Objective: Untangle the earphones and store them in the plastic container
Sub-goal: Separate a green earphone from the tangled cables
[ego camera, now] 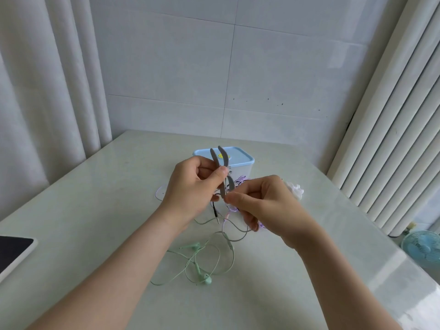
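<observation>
My left hand (190, 186) pinches a pair of grey ear-hook earphones (222, 167) upright above the table, thumb pressed on them. My right hand (259, 201) grips the lower tip of the grey earphones and a lilac cable (238, 184) bunched under its fingers. Black and grey cables with jack plugs (217, 216) hang below the hands. A mint-green pair of earphones (202, 265) lies in loose loops on the table nearer to me. Behind the hands stands the clear plastic container (240, 169), closed with a light-blue lid (238, 157).
A tablet with a dark screen (14, 251) lies at the table's left edge. A crumpled white object (295, 189) sits right of the container. White curtains hang left and right, and a small blue fan (421, 248) stands on the floor at right.
</observation>
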`<state>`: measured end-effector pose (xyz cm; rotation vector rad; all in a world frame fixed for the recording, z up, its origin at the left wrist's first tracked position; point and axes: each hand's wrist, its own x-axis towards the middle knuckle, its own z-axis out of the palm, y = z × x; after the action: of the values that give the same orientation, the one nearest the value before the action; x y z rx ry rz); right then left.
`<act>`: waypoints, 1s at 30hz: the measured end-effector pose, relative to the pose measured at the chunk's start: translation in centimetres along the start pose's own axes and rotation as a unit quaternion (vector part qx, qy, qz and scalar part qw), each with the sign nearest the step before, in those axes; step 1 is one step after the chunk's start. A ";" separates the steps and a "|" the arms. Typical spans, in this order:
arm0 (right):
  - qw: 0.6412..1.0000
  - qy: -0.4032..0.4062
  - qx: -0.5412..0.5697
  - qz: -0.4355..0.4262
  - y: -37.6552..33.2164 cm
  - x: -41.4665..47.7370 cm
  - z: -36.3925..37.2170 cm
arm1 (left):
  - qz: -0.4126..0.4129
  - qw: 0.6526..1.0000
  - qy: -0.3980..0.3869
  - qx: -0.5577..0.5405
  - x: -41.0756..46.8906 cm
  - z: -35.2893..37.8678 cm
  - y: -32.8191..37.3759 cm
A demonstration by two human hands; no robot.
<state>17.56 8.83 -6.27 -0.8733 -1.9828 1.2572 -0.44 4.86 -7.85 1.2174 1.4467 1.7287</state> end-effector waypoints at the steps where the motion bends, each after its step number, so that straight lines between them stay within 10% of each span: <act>1: 1.000 0.010 0.017 -0.019 -0.1 -0.1 0.0 | 0.009 1.000 0.004 0.012 0.0 0.0 -0.1; 11: 0.989 0.113 0.073 -0.065 0.5 0.5 -0.4 | -0.010 0.983 -0.181 -0.022 -0.1 -0.4 -0.6; 22: 0.982 0.179 0.022 -0.053 1.1 1.2 -0.5 | 0.048 0.985 -0.070 0.150 -0.5 0.6 -0.3; 30: 0.955 0.282 -0.034 -0.083 1.5 1.4 -0.8 | 0.057 0.955 -0.251 0.150 -0.7 -0.4 0.0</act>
<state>17.67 10.89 -7.13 -0.9499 -1.6016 0.7373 -0.49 4.05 -8.02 1.7767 1.3679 1.1614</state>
